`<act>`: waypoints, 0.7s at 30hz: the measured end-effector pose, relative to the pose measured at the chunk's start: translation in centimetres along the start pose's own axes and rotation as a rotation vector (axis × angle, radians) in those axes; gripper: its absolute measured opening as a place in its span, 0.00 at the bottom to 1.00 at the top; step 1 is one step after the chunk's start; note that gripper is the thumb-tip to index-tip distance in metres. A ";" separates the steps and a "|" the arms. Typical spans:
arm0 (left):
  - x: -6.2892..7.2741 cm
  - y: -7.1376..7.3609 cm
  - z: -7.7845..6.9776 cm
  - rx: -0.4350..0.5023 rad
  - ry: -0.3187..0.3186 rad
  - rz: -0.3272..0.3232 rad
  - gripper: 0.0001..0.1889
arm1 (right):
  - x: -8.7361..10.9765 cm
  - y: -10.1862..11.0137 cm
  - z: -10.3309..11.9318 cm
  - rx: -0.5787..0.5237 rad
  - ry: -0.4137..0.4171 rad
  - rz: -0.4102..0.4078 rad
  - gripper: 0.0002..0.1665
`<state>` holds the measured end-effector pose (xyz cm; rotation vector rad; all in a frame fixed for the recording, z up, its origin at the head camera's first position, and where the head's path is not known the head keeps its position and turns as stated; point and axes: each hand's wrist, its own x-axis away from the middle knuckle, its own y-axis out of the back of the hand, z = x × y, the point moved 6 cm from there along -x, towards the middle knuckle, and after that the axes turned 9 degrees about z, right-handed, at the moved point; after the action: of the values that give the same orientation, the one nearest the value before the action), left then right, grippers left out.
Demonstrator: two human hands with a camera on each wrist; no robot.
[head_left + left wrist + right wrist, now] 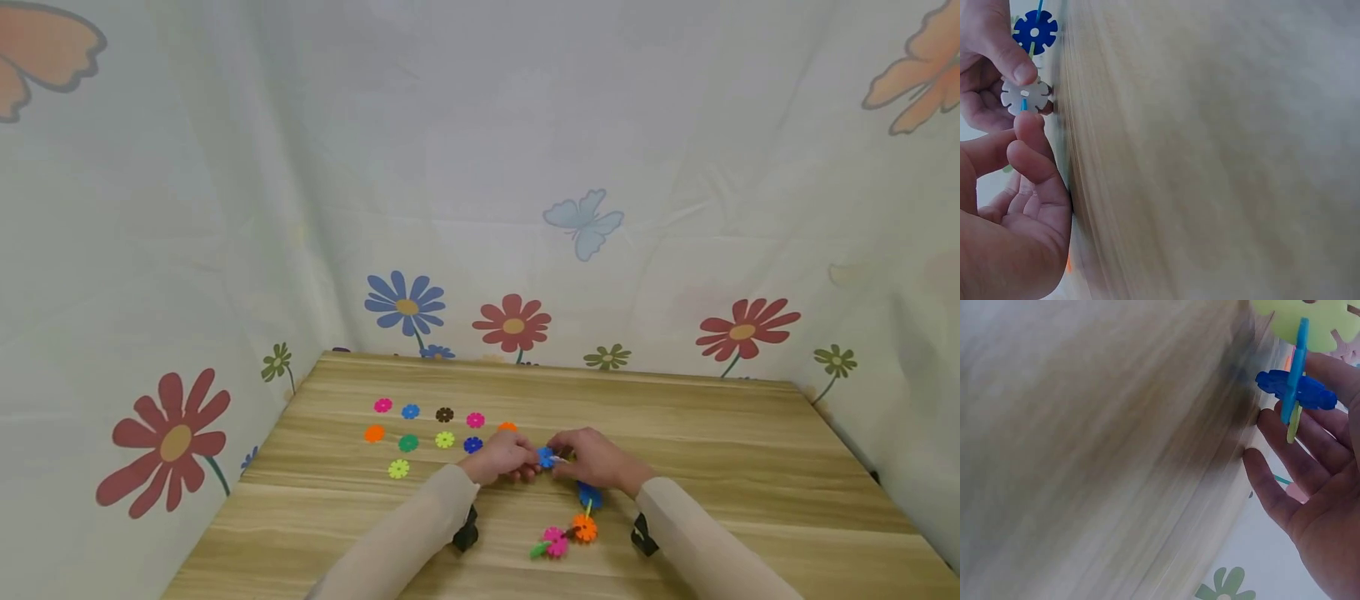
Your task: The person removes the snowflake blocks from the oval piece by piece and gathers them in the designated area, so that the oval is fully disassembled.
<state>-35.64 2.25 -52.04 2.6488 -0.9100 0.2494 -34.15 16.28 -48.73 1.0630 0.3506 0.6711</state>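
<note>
Between both hands, over the table, is a light blue notched disc, its edge set at a slot of a white notched disc. My left hand pinches the light blue disc at its edge. With thumb and fingers my right hand grips the white disc. From there a chain of joined discs runs toward me. It includes a dark blue disc, an orange disc, a pink disc and a green end disc. My right hand hides part of the chain.
Loose notched discs lie in rows left of my hands, among them a brown one, a yellow-green one and an orange one. The wooden table meets a flower-printed curtain at its back and sides.
</note>
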 end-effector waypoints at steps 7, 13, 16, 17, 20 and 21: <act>0.2 0.4 0.1 0.035 -0.040 0.026 0.06 | 0.3 -0.1 0.0 -0.017 -0.019 0.035 0.22; 0.3 0.8 0.5 0.090 -0.042 0.031 0.06 | 0.3 -0.1 0.0 -0.001 0.000 0.041 0.22; 0.4 0.9 0.7 0.112 -0.037 0.037 0.06 | 0.2 -0.1 -0.1 -0.002 0.003 0.037 0.21; 0.4 1.0 0.7 0.114 -0.037 0.039 0.06 | 0.2 -0.1 -0.1 -0.001 0.001 0.036 0.21; 0.5 1.1 0.8 0.126 -0.036 0.047 0.07 | 0.1 -0.1 -0.1 0.002 0.003 0.030 0.20; 0.5 1.2 0.8 0.129 -0.035 0.051 0.07 | 0.1 -0.1 -0.1 0.005 0.006 0.025 0.20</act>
<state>-35.89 0.78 -52.37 2.7582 -1.0051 0.2842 -34.12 16.42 -48.86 1.0725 0.3445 0.6960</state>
